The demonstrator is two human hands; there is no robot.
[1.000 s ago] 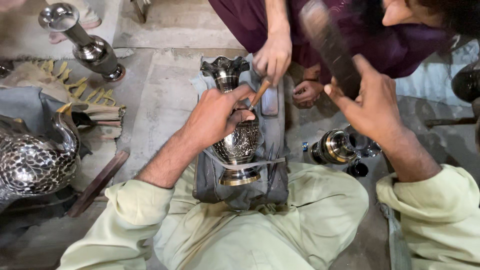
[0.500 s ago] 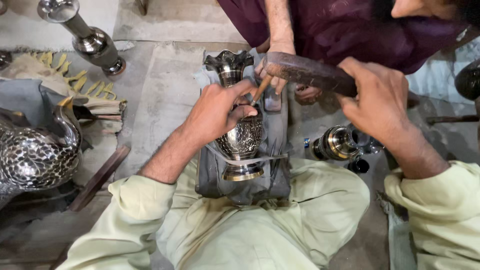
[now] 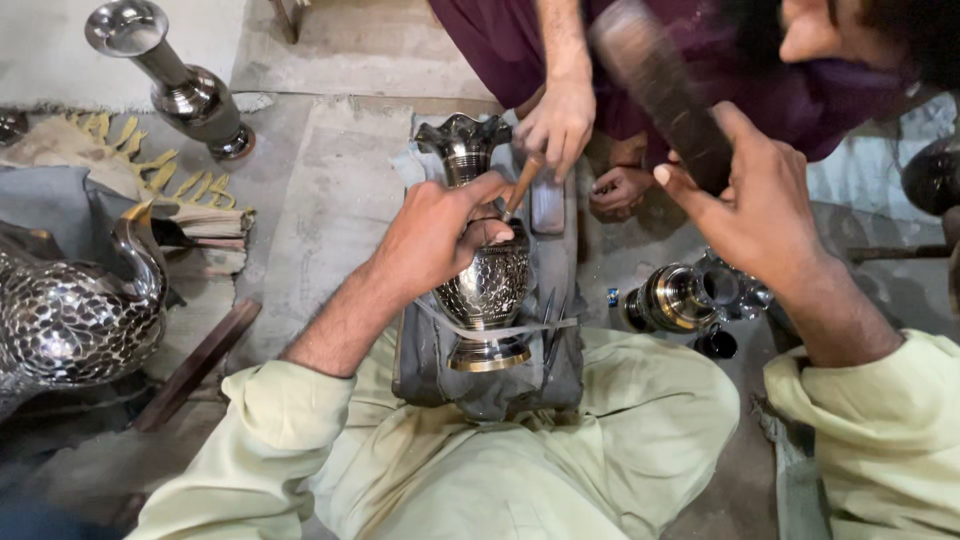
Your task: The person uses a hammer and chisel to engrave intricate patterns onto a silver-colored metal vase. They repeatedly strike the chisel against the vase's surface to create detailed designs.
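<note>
Left hand (image 3: 435,235) fingers pinch a wooden-handled chisel (image 3: 522,186) against the engraved metal vase (image 3: 487,280), which lies on a grey cushion (image 3: 425,350) in the lap. Right hand (image 3: 750,205) fingers grip a blurred raised mallet (image 3: 655,85)

An engraved metal vase (image 3: 487,285) lies tilted on a grey cushion (image 3: 425,355), its fluted mouth pointing away and its brass-rimmed foot toward the lap, with a thin strap across its lower body. A wooden-handled chisel (image 3: 522,186) stands slanted against its shoulder. A dark mallet (image 3: 660,85) (blurred) is raised to the right above it.
</note>
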